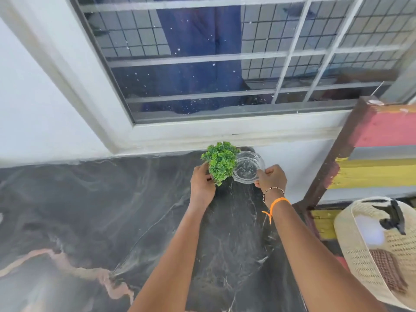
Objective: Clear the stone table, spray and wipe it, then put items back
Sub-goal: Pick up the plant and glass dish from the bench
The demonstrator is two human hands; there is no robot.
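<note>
A small green potted plant [221, 162] stands at the far edge of the dark veined stone table [112, 210], just below the window. My left hand [201, 184] grips its pot from the left; the pot itself is mostly hidden by the leaves and my fingers. Right beside the plant is a clear glass bowl [247, 167], touching the foliage. My right hand [271, 179] pinches the bowl's near right rim. Both arms reach forward over the table's right part.
A cream woven basket [364, 266] at the lower right holds a spray bottle with a black trigger [392, 219] and a brown cloth [386, 269]. A painted red, yellow and grey wooden frame [369, 158] stands at the right. A barred window [225, 64] rises behind the table.
</note>
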